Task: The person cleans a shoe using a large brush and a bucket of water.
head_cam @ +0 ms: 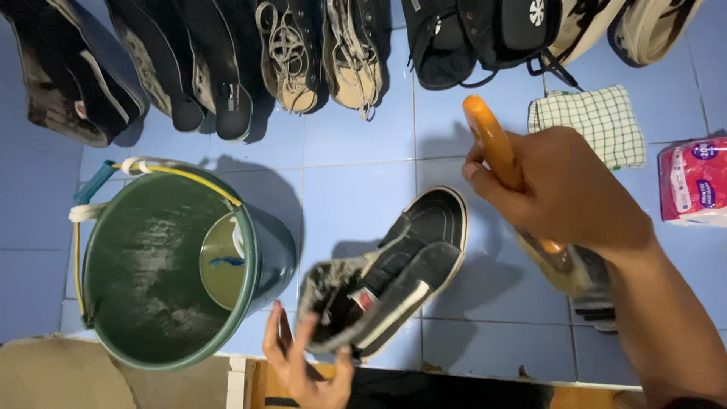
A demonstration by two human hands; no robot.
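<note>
My left hand [303, 363] grips a black high-top shoe [394, 273] by its heel opening, holding it tilted above the blue tiled floor, toe pointing up and right. My right hand [556, 193] is closed around the orange handle of a brush [492, 144]; its worn bristle head [568, 269] shows below my wrist, apart from the shoe. A dark green bucket [151, 333] with soapy water stands at the left, next to the shoe.
A row of dark and tan shoes [303, 53] lies along the top. A green-checked cloth [598, 121] and a pink-and-white packet [693, 182] sit at the right. Another shoe [594, 299] lies partly hidden under my right forearm. A wooden edge [113, 375] runs along the bottom.
</note>
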